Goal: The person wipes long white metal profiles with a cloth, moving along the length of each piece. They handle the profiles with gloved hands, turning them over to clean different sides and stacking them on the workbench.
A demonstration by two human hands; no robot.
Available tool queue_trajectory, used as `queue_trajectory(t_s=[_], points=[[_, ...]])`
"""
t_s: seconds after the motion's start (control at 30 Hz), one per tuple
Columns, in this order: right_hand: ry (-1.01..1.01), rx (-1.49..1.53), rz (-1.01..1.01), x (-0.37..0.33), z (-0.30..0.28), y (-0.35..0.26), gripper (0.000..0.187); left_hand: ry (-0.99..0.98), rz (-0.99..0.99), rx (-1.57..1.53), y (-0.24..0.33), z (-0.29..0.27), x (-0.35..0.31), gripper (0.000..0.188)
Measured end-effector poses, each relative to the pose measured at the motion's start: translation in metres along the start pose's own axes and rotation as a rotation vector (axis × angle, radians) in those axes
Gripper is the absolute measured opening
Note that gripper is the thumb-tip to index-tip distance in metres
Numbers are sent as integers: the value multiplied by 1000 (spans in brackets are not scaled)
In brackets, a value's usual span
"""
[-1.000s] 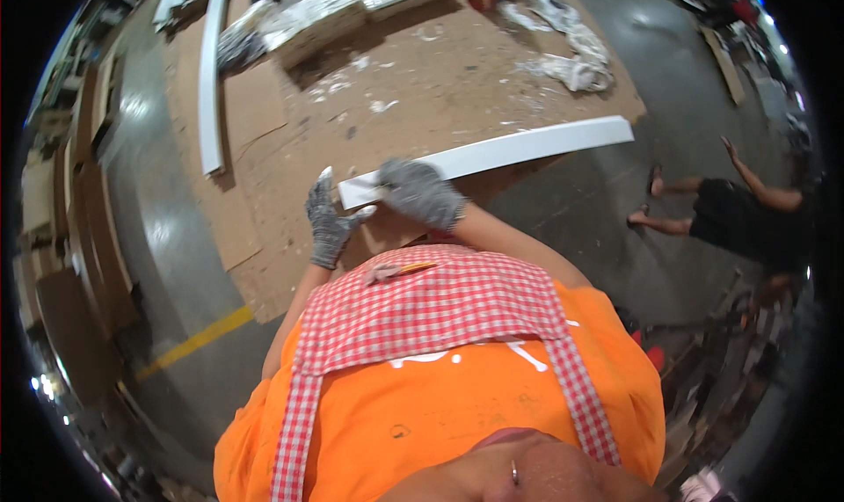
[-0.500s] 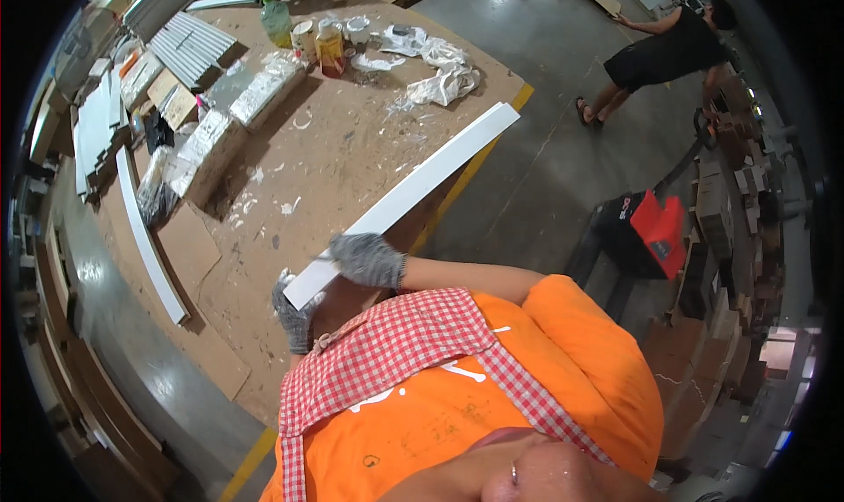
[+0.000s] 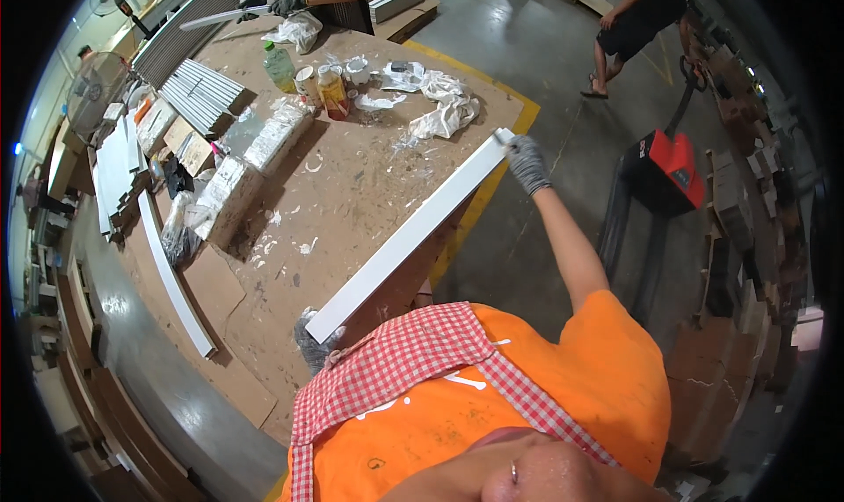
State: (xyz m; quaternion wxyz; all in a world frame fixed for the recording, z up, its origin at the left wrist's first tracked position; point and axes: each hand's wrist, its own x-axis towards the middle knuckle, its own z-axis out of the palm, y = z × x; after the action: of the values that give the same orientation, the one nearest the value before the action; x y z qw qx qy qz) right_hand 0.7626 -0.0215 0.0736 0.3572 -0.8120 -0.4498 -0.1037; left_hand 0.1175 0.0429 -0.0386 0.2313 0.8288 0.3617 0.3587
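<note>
1. A brown worktable (image 3: 352,185) spreads before you, on a grey floor (image 3: 123,304).
2. Your long white strip (image 3: 409,236) lies by its near-right edge — long axis diagonal, one end near your apron (image 3: 387,352), the other pointing far and right.
3. Your gloved left hand (image 3: 314,348) is at the near end, partly hidden; its grip can't be told.
4. Your gloved right hand (image 3: 527,163) is at the far end, fingers curled — whether clasping it, you can't tell.
</note>
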Motion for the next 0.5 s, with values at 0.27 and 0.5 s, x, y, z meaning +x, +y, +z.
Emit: queue_trajectory(t_s=[0.27,0.5], points=[[-51,-523,257,23,-21,120,11,189,182,159,49,-11,34,64],[300,350,426,-29,13,62,16,67,-110,409,122,-41,47,93]])
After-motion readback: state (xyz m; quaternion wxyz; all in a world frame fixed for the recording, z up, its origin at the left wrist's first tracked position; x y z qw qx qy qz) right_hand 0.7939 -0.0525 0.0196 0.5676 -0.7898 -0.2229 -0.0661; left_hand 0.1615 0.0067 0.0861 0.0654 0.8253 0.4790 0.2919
